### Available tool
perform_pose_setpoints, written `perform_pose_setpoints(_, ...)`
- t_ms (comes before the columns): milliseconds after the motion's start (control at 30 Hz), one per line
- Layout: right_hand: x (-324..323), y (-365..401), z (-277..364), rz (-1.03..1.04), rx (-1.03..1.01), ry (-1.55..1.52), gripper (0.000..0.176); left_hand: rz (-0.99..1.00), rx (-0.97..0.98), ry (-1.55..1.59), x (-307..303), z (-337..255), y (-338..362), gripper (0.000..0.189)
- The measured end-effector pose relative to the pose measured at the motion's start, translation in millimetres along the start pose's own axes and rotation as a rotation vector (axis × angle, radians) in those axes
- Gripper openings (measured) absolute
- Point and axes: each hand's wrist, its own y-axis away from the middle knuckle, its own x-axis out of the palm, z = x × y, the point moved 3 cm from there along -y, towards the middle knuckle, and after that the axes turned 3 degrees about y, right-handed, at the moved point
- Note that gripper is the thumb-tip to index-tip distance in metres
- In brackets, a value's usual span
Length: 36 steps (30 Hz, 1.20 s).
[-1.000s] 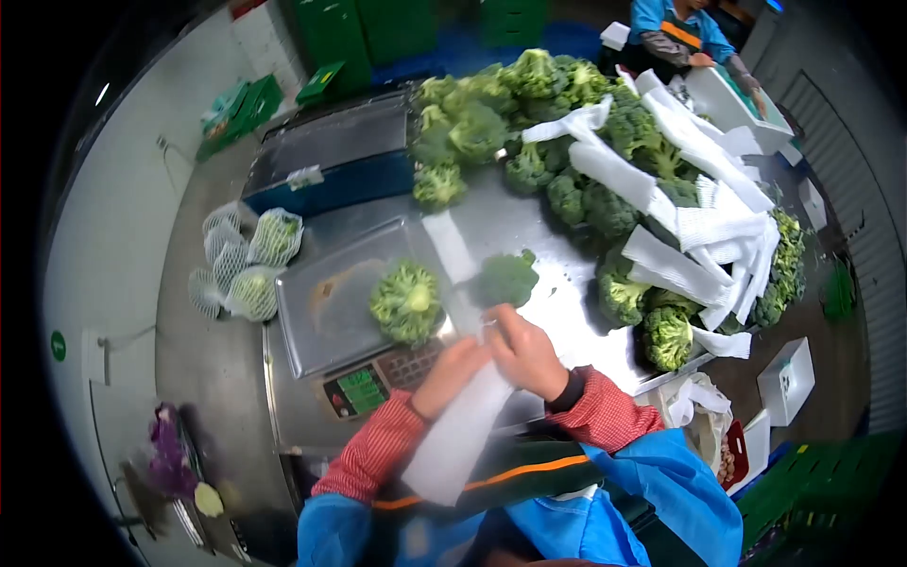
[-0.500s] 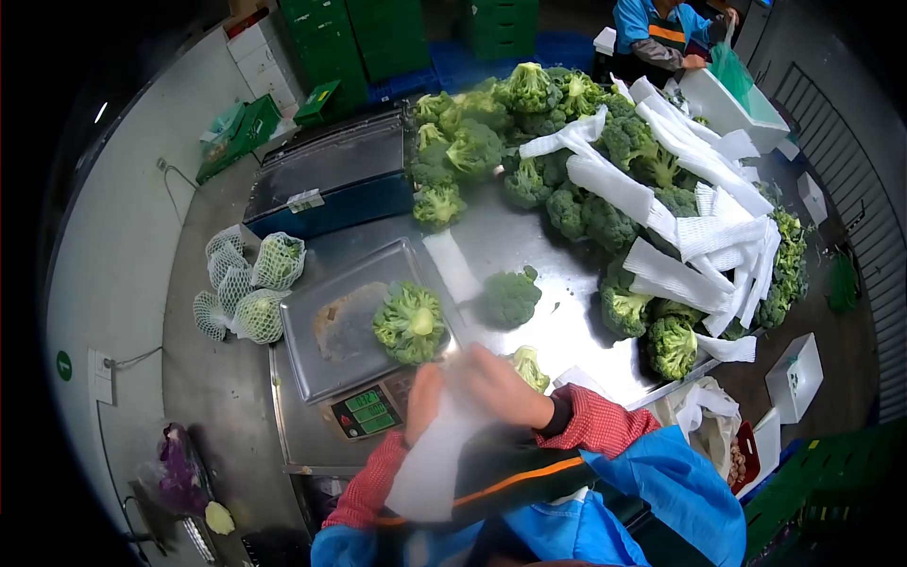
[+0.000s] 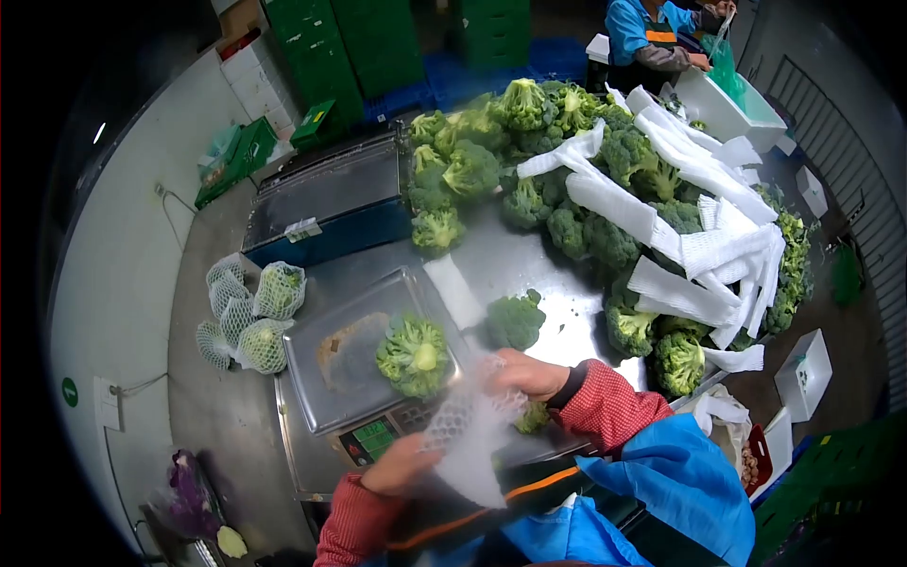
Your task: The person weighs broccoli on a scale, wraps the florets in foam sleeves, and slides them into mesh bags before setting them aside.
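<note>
At the near edge of the steel desk (image 3: 565, 326), beside the scale (image 3: 326, 383), your left hand (image 3: 402, 465) and right hand (image 3: 525, 374) each close their grip on the foam net sleeve (image 3: 468, 439), which is stretched slantwise from lower left to upper right and touches a broccoli head (image 3: 535, 417) under your right hand.

White foam mesh sleeve (image 3: 470, 435), glossy steel table (image 3: 567, 321)
</note>
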Motion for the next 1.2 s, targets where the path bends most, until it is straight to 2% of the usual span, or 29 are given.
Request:
perform_pose_setpoints(33,-4.4,-4.8,4.6,-0.041,-0.024,0.142,0.023,-0.086,0.031,-0.224,-20.2,-6.3,0.4,0.02)
perform_pose_setpoints(67,-8.3,-7.1,22.1,-0.155,0.077,0.261,0.022,-0.228,0.19,-0.279,-40.3,-12.2,-5.4,0.017)
perform_pose_setpoints(100,-11.5,-15.0,34.2,-0.259,-0.094,0.383,0.024,-0.37,0.351,-0.331,-59.8,-17.3,-13.4,0.014)
perform_pose_setpoints(167,-8.4,-35.2,51.5,-0.465,-0.443,0.624,0.031,-0.625,0.506,-0.618,-89.7,-43.6,-30.0,0.016)
perform_pose_setpoints(267,-42.4,-85.8,24.1,-0.603,-0.283,0.948,0.05,-0.878,0.754,-0.728,-102.3,-70.7,-67.7,0.029)
perform_pose_setpoints(333,-72.5,-120.2,-30.4,-0.42,-0.039,0.577,0.06,-0.73,0.439,-0.434,-125.3,-42.1,-116.0,0.041)
perform_pose_setpoints(367,-64.3,-123.7,-34.8,-0.324,0.075,0.392,0.065,-0.637,0.392,-0.273,-124.1,-37.1,-122.9,0.045)
perform_pose_setpoints(400,-60.3,-113.9,-35.2,-0.34,0.022,0.446,0.069,-0.558,0.335,-0.113,-122.7,-31.7,-129.5,0.05)
perform_pose_setpoints(433,-55.3,-107.0,-32.9,-0.417,-0.033,0.48,0.067,-0.462,0.375,0.066,-108.2,-29.6,-127.9,0.053)
perform_pose_setpoints(467,-46.7,-94.6,-22.2,-0.406,0.057,0.482,0.065,-0.361,0.406,0.243,-98.3,-27.2,-123.5,0.057)
perform_pose_setpoints(500,-36.1,-78.4,-11.7,-0.395,0.151,0.482,0.063,-0.285,0.43,0.273,-94.4,-25.6,-116.8,0.056)
perform_pose_setpoints(567,-21.6,-53.5,-0.9,-0.373,0.191,0.414,0.055,-0.134,0.474,0.34,-85.1,-21.7,-99.1,0.056)
perform_pose_setpoints(600,-13.7,-43.5,2.1,-0.362,0.211,0.381,0.051,-0.081,0.434,0.388,-75.3,-18.5,-86.1,0.057)
perform_pose_setpoints(700,21.7,-17.1,-8.2,-0.338,0.157,-0.235,0.038,0.07,0.33,0.73,-54.2,12.4,-63.0,0.054)
perform_pose_setpoints(733,12.7,-18.7,-30.9,-0.256,0.223,-0.355,0.03,0.063,0.307,0.732,-45.8,17.8,-51.7,0.054)
perform_pose_setpoints(833,17.3,4.7,-40.3,-0.27,0.265,-0.286,0.04,0.067,0.271,0.663,-40.6,37.9,-25.5,0.054)
perform_pose_setpoints(867,15.4,8.7,-56.5,-0.15,0.14,-0.189,0.041,0.087,0.278,0.592,-49.7,48.5,-20.1,0.052)
perform_pose_setpoints(933,17.4,13.4,-132.4,-0.034,0.2,-0.041,0.043,0.09,0.329,0.463,-53.0,57.7,-14.6,0.05)
perform_pose_setpoints(967,22.7,16.1,-136.2,0.051,0.098,0.089,0.044,0.07,0.374,0.405,-47.1,52.3,-10.6,0.049)
perform_pose_setpoints(1000,28.1,19.2,-140.0,0.121,-0.013,0.211,0.044,0.113,0.32,0.596,-36.0,44.9,-4.0,0.047)
perform_pose_setpoints(1033,40.5,26.9,-119.9,0.218,-0.256,0.386,0.044,0.154,0.264,0.787,-27.4,40.5,1.5,0.045)
perform_pose_setpoints(1067,52.0,34.7,-103.0,0.314,-0.505,0.559,0.043,0.138,0.242,0.779,-33.3,45.3,-1.2,0.043)
perform_pose_setpoints(1167,71.0,22.4,-103.0,0.091,0.351,-0.653,0.044,-0.052,0.409,0.335,-46.8,69.3,-9.8,0.041)
perform_pose_setpoints(1200,78.2,22.0,-83.6,0.026,0.289,-0.564,0.043,-0.108,0.44,0.233,-56.5,83.7,-13.8,0.041)
